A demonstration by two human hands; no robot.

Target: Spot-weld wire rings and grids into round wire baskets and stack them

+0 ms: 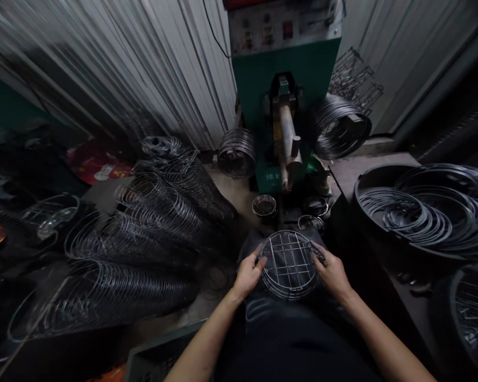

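Above my lap I hold a round wire rack (289, 265), a ring with crossing wires inside it. More than one ring edge shows at its lower rim, so it may be a small stack. My left hand (248, 273) is closed on its left edge, thumb on top. On the opposite edge my right hand (333, 271) grips the rim, with the fingers partly hidden underneath. Just beyond the rack stands a green machine (287, 63) with a pale metal arm (289, 132) pointing down toward me.
Long stacks of wire rings (135, 281) lie to the left. A black round tub (360, 196) of loose rings sits on the right-hand table. Wire coils (238, 154) hang beside the machine. Small round tins (264, 206) stand below it. A green crate (143, 355) is at lower left.
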